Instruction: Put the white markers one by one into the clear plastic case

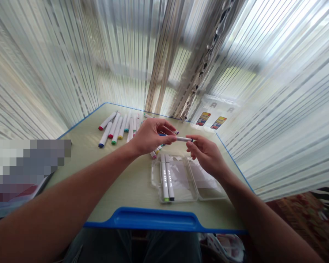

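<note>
My left hand is closed on a white marker, held level above the table. At its dark end, the thumb and fingers of my right hand pinch it. Below both hands lies an open clear plastic case. Two white markers stand side by side in its left half, a lime-ended marker and a dark-ended marker. Further left, several white markers with coloured ends lie loose. My left hand partly hides more markers behind and beneath it.
The pale green table has a blue rim and a blue tray ledge at its front. Another clear plastic case with two labels stands at the back right. String curtains hang around the far sides.
</note>
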Available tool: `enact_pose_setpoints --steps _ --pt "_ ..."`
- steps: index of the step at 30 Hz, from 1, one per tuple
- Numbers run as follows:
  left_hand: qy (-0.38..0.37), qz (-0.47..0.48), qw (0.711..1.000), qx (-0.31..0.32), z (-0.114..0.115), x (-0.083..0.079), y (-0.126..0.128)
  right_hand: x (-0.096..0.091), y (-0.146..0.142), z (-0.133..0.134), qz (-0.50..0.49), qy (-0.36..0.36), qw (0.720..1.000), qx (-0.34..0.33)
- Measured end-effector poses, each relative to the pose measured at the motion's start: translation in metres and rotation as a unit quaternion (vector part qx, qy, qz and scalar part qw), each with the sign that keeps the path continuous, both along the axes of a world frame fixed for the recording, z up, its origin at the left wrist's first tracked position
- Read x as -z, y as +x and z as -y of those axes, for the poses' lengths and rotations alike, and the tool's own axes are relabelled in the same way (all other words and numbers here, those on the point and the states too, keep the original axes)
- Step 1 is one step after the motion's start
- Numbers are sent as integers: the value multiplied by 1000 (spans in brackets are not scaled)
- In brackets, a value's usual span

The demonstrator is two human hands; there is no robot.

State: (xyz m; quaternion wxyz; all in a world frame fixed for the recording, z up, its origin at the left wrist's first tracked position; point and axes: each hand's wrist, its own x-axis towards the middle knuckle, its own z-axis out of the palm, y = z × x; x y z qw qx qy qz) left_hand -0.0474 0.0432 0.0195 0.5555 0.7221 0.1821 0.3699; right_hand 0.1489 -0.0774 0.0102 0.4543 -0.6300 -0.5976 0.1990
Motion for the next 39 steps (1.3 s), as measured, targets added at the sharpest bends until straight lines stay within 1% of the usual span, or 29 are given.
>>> enact_pose_setpoints --steps 3,8,12,15,19,22,24,27,30,32,34,36,39 --pt "-50 23 998 15 3 -5 -1 -2 0 -1 -31 8 999 -3" --pt "-110 23 993 26 7 -8 0 -6 -2 -3 -133 26 991 -11" --pt "-146 35 989 13 5 -6 2 -7 0 -4 -201 45 978 19" --pt "-161 31 986 5 2 -4 3 -8 3 -5 -252 55 965 43" --pt "-170 14 985 11 0 -3 1 -8 8 -7 -301 62 949 65" --pt "-165 23 986 20 -1 -3 0 -8 8 -7 -333 52 939 65" --pt "-156 50 986 22 -1 -2 0 -8 8 -7 -342 40 937 56" --pt "-137 96 986 20 -2 -2 0 -8 5 -6 -305 22 951 39" --pt "-112 137 984 18 1 -5 1 -7 2 -4 -225 1 974 14" --pt "-92 150 984 24 5 -8 1 -5 -1 -2 -177 -12 984 -9" --pt "-70 140 987 37 11 -12 1 -4 -3 -1 -131 -10 991 -35" --pt "-48 110 991 56 17 -16 1 -2 -3 -1 -80 9 995 -60" --pt "-23 85 991 99 24 -20 0 -2 -3 -1 -17 43 996 -72"
